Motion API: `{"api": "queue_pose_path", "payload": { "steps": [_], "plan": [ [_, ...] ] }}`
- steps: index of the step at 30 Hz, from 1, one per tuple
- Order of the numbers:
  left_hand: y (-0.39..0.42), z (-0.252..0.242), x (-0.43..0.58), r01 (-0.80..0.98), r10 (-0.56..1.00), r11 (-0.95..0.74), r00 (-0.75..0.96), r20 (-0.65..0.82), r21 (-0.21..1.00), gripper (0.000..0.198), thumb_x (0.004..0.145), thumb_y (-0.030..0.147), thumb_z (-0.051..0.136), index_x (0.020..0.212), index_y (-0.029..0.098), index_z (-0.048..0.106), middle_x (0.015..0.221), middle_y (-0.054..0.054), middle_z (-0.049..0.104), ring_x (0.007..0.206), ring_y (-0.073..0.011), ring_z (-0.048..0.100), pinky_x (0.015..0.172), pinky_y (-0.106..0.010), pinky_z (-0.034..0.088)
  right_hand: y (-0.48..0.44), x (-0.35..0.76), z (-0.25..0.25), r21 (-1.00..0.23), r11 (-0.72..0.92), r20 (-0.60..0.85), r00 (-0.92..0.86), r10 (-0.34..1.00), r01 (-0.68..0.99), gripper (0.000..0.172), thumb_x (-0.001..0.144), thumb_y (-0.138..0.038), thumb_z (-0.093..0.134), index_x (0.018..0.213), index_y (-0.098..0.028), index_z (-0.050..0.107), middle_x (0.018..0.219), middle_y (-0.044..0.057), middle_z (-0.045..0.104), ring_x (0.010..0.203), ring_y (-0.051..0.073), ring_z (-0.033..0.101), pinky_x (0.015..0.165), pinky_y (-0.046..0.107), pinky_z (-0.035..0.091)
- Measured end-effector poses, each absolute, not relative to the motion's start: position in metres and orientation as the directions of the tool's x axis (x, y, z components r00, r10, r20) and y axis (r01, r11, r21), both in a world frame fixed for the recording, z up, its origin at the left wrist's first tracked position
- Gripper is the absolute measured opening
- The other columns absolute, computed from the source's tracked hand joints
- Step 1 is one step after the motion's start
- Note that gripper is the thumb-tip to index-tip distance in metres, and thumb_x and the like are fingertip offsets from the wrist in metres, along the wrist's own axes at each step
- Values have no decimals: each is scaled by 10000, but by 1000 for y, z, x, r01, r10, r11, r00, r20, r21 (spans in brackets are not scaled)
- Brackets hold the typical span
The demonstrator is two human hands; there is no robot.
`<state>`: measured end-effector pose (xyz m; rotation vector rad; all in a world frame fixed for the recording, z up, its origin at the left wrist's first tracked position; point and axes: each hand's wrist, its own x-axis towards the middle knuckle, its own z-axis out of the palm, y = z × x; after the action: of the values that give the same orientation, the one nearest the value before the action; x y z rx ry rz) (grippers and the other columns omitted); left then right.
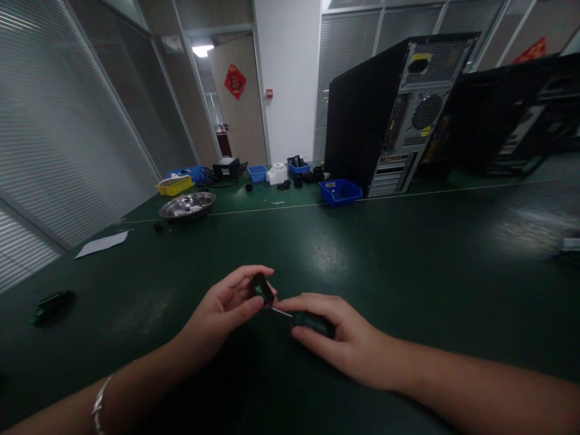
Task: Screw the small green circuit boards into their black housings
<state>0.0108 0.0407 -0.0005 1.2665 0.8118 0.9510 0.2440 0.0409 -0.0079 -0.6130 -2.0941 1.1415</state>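
Between the fingers and thumb of my left hand (229, 302) is a small dark block-shaped part (261, 289) with a greenish patch on its face. My right hand (347, 332) is wrapped round the dark handle of a screwdriver (312, 324). Its thin metal shaft points left and reaches the lower edge of the dark part. The tip is hidden there, so I cannot tell whether it sits in a screw. My right index finger stretches along the shaft, close to the part. Both hands are held over the green table (389, 266).
A metal bowl (187, 206), a yellow tray (174, 185) and a blue bin (341, 192) stand further back. Behind the blue bin rises a black computer tower (362, 109). On the left lie a white paper (102, 243) and a dark green-black part (51, 307).
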Motion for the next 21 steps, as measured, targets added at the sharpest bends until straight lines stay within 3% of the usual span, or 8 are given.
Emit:
{"api": "queue_pose_path", "payload": {
  "steps": [3, 7, 13, 17, 21],
  "plan": [
    [42, -2, 11, -177, 921, 53, 388, 20, 983, 426, 895, 220, 624, 1311, 280, 558, 1059, -37, 645, 982, -191, 599, 928, -341, 411, 40, 244, -7, -837, 538, 339, -674, 656, 102, 375, 918, -138, 592, 1281, -231, 606, 1126, 64, 703, 1005, 190, 662, 891, 329, 510],
    [43, -3, 10, -157, 929, 62, 369, 1, 986, 450, 898, 201, 592, 1336, 291, 545, 1045, -31, 625, 977, -183, 568, 875, -309, 408, 39, 244, -8, -845, 531, 374, -642, 669, 61, 411, 931, -130, 573, 1330, -226, 558, 1279, 75, 656, 1160, 194, 609, 1008, 341, 459],
    [37, -2, 9, -2, 880, -25, 475, 22, 1000, 283, 929, 240, 550, 1209, 258, 589, 1113, -52, 609, 1028, -211, 548, 868, -317, 409, 38, 244, -10, -835, 544, 396, -601, 694, 77, 395, 948, -151, 554, 1335, -233, 551, 1315, 77, 637, 1201, 205, 582, 1038, 376, 440],
    [36, 3, 8, 189, 885, -158, 462, 55, 969, 291, 973, 282, 451, 1211, 244, 614, 1108, -67, 569, 945, -203, 544, 833, -322, 431, 39, 244, -10, -815, 559, 363, -619, 697, 151, 398, 945, -156, 567, 1331, -251, 573, 1162, 68, 695, 1026, 198, 645, 901, 344, 500],
    [35, 8, 10, 353, 860, -361, 484, 161, 863, 295, 973, 276, 452, 1224, 253, 606, 1058, -71, 575, 937, -214, 558, 818, -320, 448, 39, 244, -10, -802, 561, 334, -624, 706, 205, 399, 939, -178, 575, 1329, -260, 585, 1020, 62, 709, 875, 190, 647, 771, 318, 505]
  ]
}}
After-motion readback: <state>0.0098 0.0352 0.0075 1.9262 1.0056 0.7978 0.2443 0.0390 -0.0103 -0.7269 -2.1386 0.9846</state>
